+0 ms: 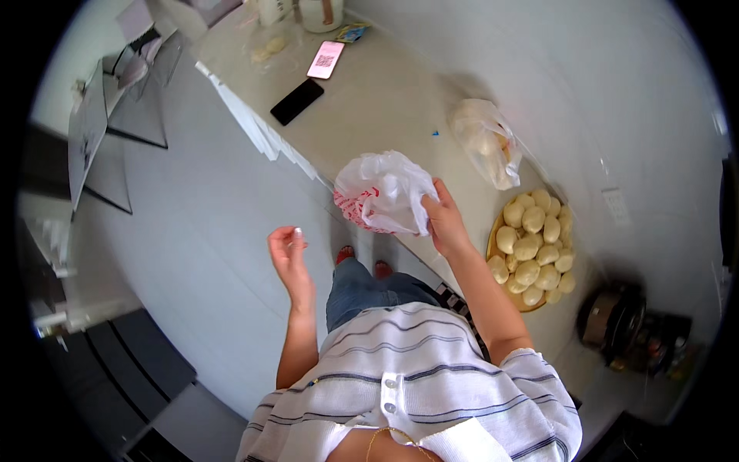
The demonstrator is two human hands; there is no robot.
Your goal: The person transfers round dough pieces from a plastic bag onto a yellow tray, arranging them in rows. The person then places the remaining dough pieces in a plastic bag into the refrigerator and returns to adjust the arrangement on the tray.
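Note:
In my right hand (446, 218) is the edge of a white plastic bag (385, 191) with red print, gripped between thumb and fingers. The bag is puffed out and hangs by the counter's front edge; I cannot tell what, if anything, is in it. My left hand (289, 258) is raised over the floor, left of the bag and apart from it. Its fingers are loosely curled and nothing shows in them. Right of my right forearm, a round tan tray (528, 306) bears a heap of pale, smooth, bun-like rounds (533, 219).
Against the wall, a second clear plastic bag (486, 142) with pale contents lies on the counter (369, 100). Farther back are a black phone (297, 102), a lit phone (326, 60), a small packet (352, 32) and a jar (320, 14). A dark appliance (612, 316) stands at the right.

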